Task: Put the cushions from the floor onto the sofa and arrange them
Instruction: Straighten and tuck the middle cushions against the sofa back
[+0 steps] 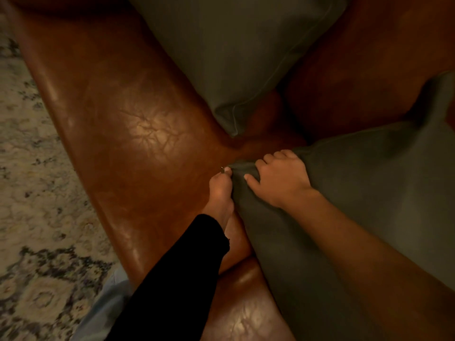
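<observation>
A brown leather sofa (138, 134) fills most of the view. One dark green cushion (234, 50) leans against its back at the top. A second dark green cushion (369, 193) lies on the seat at the right. My left hand (220, 190), in a black sleeve, pinches this cushion's near corner from the left side. My right hand (280, 179) presses down on top of the same corner, fingers curled into the fabric.
A patterned pale rug (32, 193) covers the floor along the left, beside the sofa's front edge. A bit of light blue cloth (105, 308) shows at the bottom, next to my left sleeve.
</observation>
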Demonstrator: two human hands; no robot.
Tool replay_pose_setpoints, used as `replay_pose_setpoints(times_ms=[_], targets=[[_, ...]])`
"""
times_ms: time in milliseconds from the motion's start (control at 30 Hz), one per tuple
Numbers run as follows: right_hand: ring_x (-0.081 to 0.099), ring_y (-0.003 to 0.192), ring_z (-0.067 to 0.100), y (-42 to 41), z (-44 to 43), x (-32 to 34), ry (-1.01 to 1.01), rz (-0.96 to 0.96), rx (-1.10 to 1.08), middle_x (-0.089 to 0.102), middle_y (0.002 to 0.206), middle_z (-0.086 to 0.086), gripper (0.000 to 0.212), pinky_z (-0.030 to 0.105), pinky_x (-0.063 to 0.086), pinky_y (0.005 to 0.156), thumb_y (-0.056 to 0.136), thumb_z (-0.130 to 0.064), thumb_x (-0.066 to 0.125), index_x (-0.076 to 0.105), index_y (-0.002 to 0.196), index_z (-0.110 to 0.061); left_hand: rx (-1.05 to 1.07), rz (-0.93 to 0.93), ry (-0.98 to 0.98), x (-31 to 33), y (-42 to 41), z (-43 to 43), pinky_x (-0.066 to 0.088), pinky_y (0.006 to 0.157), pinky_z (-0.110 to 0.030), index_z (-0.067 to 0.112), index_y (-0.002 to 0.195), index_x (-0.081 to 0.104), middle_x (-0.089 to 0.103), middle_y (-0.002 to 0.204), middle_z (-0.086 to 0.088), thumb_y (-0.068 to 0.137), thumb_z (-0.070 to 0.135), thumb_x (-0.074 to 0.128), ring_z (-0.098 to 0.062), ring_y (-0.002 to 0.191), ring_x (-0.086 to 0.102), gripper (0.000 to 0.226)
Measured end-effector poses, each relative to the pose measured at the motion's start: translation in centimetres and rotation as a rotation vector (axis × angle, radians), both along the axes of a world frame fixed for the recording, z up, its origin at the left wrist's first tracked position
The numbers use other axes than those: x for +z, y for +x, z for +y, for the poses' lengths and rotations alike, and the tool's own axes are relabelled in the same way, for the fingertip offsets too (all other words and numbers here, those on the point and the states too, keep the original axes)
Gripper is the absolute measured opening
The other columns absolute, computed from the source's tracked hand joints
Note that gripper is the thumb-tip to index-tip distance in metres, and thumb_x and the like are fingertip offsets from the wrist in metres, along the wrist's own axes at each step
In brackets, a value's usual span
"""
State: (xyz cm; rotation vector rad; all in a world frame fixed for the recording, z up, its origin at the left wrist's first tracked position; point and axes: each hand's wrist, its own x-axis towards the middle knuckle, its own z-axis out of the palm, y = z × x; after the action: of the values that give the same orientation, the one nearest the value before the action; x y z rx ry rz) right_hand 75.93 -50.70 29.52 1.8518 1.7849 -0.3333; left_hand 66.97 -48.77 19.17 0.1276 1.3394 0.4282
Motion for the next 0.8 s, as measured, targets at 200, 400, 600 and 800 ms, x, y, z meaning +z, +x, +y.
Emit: replay_pose_setpoints(times_ms=[200,400,600,800], targets=[[0.043,0.124,0.026,0.4,-0.6,0.5,0.064,0.044,0.003,0.051,0.133,0.010,0.055,0.038,0.021,0.110,0.098,-0.049,0.029,0.050,0.130,-0.010,0.080,-0.161,-0.021,0.1,-0.7,-0.6,0.051,0.088,-0.040,0.001,0.119,0.060,0.067,0.112,-0.017,0.099,0.050,0.032,-0.027,0.102,0.064,0.060],[0.053,0.111,0.031,0.4,-1.2,0.3,0.173,0.061,-0.008,0.062,0.117,0.014,0.045,0.044,0.032,0.102,0.098,-0.040,0.034,0.061,0.114,-0.007,-0.234,0.183,0.081,-0.2,-0.6,0.1,0.050,0.093,-0.044,0.001,0.128,0.051,0.059,0.125,-0.017,0.103,0.040,0.031,-0.034,0.111,0.058,0.051],[0.065,0.091,0.029,-0.5,-2.2,1.6,0.519,0.144,-0.036,0.071,0.091,0.011,0.036,0.041,0.051,0.078,0.085,-0.025,0.042,0.072,0.094,-0.006,-0.539,0.412,0.396,2.8,-1.3,0.6,0.032,0.110,-0.041,0.013,0.146,0.028,0.033,0.148,-0.014,0.101,0.043,0.034,-0.032,0.134,0.036,0.054],[0.031,0.137,0.030,1.4,-8.5,6.3,1.019,0.141,-0.218,0.042,0.144,0.017,0.050,0.047,0.023,0.114,0.088,-0.007,0.047,0.044,0.138,-0.003,-0.631,0.350,1.517,11.6,-0.8,-3.6,0.027,0.113,-0.035,0.014,0.143,0.034,0.033,0.144,-0.007,0.098,0.037,0.041,-0.015,0.135,0.033,0.052]])
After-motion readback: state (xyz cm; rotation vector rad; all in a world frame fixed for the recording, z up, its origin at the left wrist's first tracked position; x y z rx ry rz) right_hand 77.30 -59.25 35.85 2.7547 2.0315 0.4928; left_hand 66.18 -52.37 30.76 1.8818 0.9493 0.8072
